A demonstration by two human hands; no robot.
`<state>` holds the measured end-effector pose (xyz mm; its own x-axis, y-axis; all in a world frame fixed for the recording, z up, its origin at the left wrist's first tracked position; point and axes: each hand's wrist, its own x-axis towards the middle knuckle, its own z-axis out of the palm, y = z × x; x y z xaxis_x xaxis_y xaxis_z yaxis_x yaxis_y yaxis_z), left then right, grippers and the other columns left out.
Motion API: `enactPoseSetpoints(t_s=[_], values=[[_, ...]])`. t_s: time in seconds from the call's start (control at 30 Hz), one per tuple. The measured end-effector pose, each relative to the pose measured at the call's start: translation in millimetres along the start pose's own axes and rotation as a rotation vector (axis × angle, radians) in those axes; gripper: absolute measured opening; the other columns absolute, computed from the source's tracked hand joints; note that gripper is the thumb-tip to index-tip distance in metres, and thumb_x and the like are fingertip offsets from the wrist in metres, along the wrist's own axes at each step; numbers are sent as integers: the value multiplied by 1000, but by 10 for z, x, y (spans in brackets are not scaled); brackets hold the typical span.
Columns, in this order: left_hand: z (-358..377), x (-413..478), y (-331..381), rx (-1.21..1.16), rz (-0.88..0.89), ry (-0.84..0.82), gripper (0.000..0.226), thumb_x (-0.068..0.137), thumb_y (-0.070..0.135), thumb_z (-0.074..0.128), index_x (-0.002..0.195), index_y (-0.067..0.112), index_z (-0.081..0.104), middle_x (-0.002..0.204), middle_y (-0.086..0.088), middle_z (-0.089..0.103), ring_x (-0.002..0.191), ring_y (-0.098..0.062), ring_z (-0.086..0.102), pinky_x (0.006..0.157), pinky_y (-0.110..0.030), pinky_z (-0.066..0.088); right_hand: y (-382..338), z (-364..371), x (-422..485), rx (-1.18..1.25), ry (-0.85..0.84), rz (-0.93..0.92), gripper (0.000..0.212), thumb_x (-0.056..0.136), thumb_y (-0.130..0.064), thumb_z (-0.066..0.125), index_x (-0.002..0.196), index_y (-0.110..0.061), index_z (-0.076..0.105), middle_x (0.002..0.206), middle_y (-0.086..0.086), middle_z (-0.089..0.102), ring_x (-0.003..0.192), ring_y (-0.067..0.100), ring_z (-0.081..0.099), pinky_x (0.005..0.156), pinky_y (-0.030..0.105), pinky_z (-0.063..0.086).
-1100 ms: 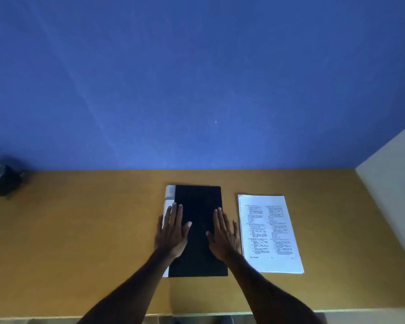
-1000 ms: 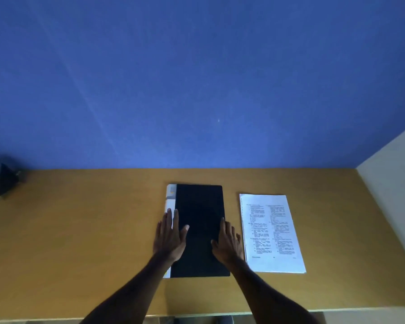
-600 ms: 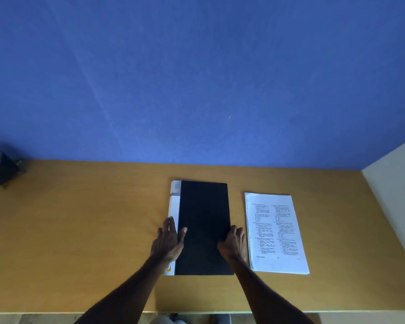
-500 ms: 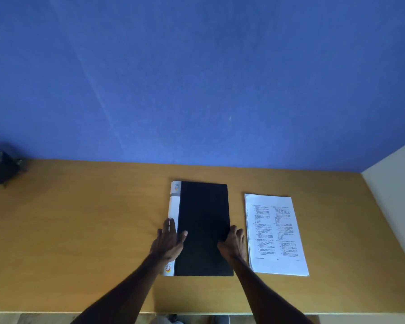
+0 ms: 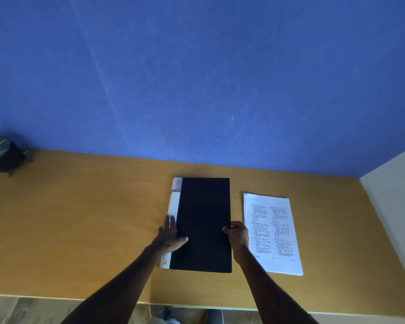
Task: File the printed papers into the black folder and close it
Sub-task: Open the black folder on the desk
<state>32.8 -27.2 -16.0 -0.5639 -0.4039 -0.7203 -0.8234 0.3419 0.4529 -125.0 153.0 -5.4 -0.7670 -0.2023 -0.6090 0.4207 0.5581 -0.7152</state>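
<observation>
A black folder (image 5: 204,213) with a white spine strip lies closed and flat on the wooden desk (image 5: 80,218). My left hand (image 5: 171,235) rests flat on its left side, over the spine, fingers spread. At the folder's right edge my right hand (image 5: 236,233) curls its fingers around the cover's edge, thumb on top. A stack of printed papers (image 5: 272,232) lies just right of the folder, apart from it, touched by neither hand.
A small potted plant (image 5: 0,153) in a dark pot stands at the desk's far left by the blue wall. A pale side wall (image 5: 398,206) bounds the desk on the right. The desk's front edge runs below my forearms.
Both hands slid outward off the cover's middle. The left settled on the spine side, the right moved to the right edge and curled around it. The view shifted slightly.
</observation>
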Motion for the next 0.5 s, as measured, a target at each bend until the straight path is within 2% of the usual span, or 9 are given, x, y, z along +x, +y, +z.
enactPoseSetpoints(t_s=[0.1, 0.2, 0.3, 0.37, 0.43, 0.5], values=[[31, -59, 85, -63, -21, 24, 100, 107, 47, 59, 174, 14, -7, 182, -10, -18, 171, -41, -5, 138, -54, 19, -53, -23, -69, 36, 3, -67, 27, 100, -4, 71, 125, 6, 68, 125, 24, 73, 120, 42, 71, 107, 57, 59], [48, -136, 237, -95, 33, 75, 89, 106, 48, 59, 174, 15, 10, 183, -12, -4, 170, -40, 2, 136, -53, 22, -152, -37, -151, 57, -4, -150, 23, 98, -6, 75, 115, 8, 69, 116, 25, 75, 115, 44, 72, 103, 58, 60], [5, -215, 408, -117, 142, 167, 71, 105, 51, 58, 165, 17, 38, 174, -7, 33, 162, -35, 33, 130, -53, 37, -288, 8, -242, 37, -8, -274, 22, 99, -14, 77, 108, 6, 72, 107, 23, 76, 107, 40, 72, 95, 55, 59], [-81, -271, 496, -167, 176, 182, 65, 103, 62, 54, 156, 24, 51, 159, -3, 56, 148, -30, 54, 120, -51, 47, -390, 73, -323, 61, -18, -348, 26, 102, -21, 74, 100, 4, 71, 98, 24, 74, 91, 32, 70, 82, 55, 60], [-223, -338, 551, -201, 173, 191, 73, 98, 79, 45, 151, 29, 57, 150, -1, 66, 139, -30, 62, 112, -45, 50, -487, 160, -403, 127, -49, -423, 33, 106, -24, 70, 91, 5, 67, 84, 27, 67, 73, 22, 61, 63, 46, 55], [-396, -406, 552, -223, 199, 204, 79, 91, 92, 38, 142, 37, 64, 142, 2, 71, 132, -29, 67, 105, -44, 51, -562, 276, -504, 188, -114, -480, 33, 109, -25, 65, 87, -1, 65, 76, 20, 66, 63, 24, 61, 59, 36, 53]])
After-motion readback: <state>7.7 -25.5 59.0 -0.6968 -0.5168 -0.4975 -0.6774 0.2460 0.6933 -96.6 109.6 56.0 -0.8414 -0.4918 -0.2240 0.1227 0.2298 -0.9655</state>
